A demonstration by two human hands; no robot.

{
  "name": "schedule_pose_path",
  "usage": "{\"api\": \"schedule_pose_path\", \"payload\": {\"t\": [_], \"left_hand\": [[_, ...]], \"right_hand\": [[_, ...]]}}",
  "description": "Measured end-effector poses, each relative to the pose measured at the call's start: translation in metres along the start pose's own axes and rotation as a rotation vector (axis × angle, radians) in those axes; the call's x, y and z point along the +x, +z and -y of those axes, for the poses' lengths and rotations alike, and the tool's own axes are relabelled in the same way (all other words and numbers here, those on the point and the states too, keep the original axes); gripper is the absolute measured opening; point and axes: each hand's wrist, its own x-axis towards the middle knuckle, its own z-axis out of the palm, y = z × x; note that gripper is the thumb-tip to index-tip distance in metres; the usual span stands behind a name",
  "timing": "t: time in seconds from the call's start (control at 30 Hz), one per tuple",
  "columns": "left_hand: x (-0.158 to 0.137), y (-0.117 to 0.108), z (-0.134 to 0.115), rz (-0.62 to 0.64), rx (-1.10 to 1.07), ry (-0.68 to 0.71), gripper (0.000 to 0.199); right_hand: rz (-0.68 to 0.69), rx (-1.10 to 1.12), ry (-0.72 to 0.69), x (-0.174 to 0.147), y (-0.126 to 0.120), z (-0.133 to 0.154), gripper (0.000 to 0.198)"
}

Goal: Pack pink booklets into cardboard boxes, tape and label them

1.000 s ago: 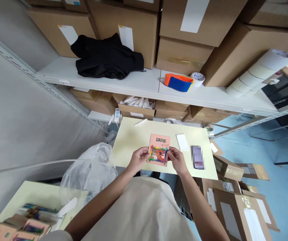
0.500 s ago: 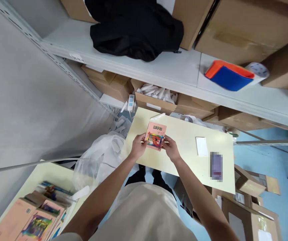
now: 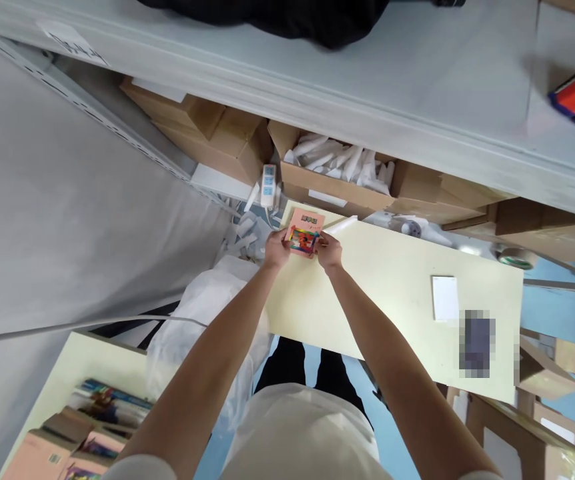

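The pink booklet (image 3: 305, 220) was at the table's (image 3: 392, 287) ten o'clock corner, pinched by the left hand (image 3: 276, 251) at its nine o'clock edge and the right hand (image 3: 330, 252) at three. It seemed light, smooth, bendable, best held there. Toward one o'clock, an open carton (image 3: 340, 187) contained white rolls (image 3: 352, 162).

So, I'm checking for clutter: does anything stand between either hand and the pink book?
Nothing visible does: the left hand and right hand grip the book at opposite sides. The white strip lies on the table, just beyond the right hand.
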Motion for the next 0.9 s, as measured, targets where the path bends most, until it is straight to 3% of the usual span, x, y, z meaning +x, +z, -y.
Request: {"api": "schedule_pose_path", "payload": {"t": [0.23, 0.43, 0.57, 0.67, 0.77, 0.83, 0.9], "left_hand": [[0.001, 0.002, 0.003, -0.007, 0.110, 0.065, 0.040], [-0.010, 0.000, -0.008, -0.008, 0.172, 0.076, 0.039], [-0.025, 0.006, -0.028, -0.040, 0.165, 0.089, 0.040], [-0.038, 0.016, -0.057, -0.043, 0.123, 0.162, 0.036], [-0.052, 0.031, -0.103, 0.059, 0.001, 0.213, 0.031], [-0.060, 0.042, -0.141, 0.175, -0.099, 0.234, 0.028], [-0.068, 0.051, -0.179, 0.283, -0.176, 0.284, 0.027]], "right_hand": [[-0.090, -0.137, -0.007, -0.004, 0.002, 0.006, 0.033], [-0.103, -0.067, 0.123, -0.029, -0.010, 0.014, 0.055], [-0.064, 0.041, 0.139, -0.067, -0.036, 0.014, 0.055], [-0.031, 0.112, 0.074, -0.102, -0.072, 0.014, 0.047], [-0.012, 0.146, -0.054, -0.131, -0.131, 0.020, 0.038], [-0.068, 0.153, -0.133, -0.141, -0.180, 0.031, 0.038], [-0.207, 0.162, -0.187, -0.144, -0.229, 0.045, 0.039]]}}
